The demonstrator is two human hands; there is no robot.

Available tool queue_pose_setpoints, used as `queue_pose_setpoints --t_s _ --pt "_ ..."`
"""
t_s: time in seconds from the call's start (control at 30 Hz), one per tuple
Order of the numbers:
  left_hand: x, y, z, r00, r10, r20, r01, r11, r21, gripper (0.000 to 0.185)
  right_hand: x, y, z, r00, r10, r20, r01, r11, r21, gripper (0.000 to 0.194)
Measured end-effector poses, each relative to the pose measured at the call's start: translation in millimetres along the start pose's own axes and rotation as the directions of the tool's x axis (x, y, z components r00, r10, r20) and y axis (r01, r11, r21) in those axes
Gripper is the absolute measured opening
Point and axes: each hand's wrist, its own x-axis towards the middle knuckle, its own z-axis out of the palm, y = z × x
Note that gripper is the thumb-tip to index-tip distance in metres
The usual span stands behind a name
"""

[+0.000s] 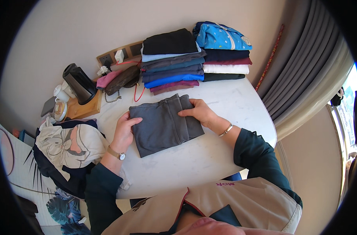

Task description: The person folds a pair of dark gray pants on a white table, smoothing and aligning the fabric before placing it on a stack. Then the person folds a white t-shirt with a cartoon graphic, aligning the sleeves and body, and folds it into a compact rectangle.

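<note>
A folded dark grey garment [159,126] is held between my two hands over the white tabletop. My left hand [126,127] grips its left edge, thumb on top. At its upper right edge, my right hand [200,111] pinches the folded cloth, thumb on top and fingers behind. Beyond the garment stands a tall stack of folded clothes [172,69] with a black piece [169,42] on top. Beside it on the right is a second stack [225,69], topped by a blue patterned garment [222,36]. A loose heap of clothes [78,147] lies left of my left hand.
At the back left, a dark electric kettle [80,83] and white cups [61,93] stand at a wooden tray [84,108]. A brown bag [122,80] and a red cord [139,95] lie near the wall sockets. Grey curtains [301,58] hang beyond the table's right edge.
</note>
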Motion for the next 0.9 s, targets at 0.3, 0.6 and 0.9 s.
queue_pose_setpoints --t_s 0.3,0.6,0.9 --pt "2.2 -10.7 3.1 0.999 0.023 0.035 -0.02 0.997 -0.074 0.039 -38.8 5.5 13.9 0.926 -0.376 -0.043 0.361 0.911 -0.201 0.06" --pt "-1.3 -2.2 7.0 0.982 0.044 0.185 0.0 0.973 -0.231 0.033 -44.1 -118.8 8.8 0.829 -0.544 0.129 0.553 0.767 -0.325 0.049" --pt "3.2 -0.9 -5.7 0.981 0.031 0.193 0.003 0.985 -0.17 0.038 45.8 -240.3 -23.9 0.683 -0.73 0.016 0.725 0.68 0.105 0.047"
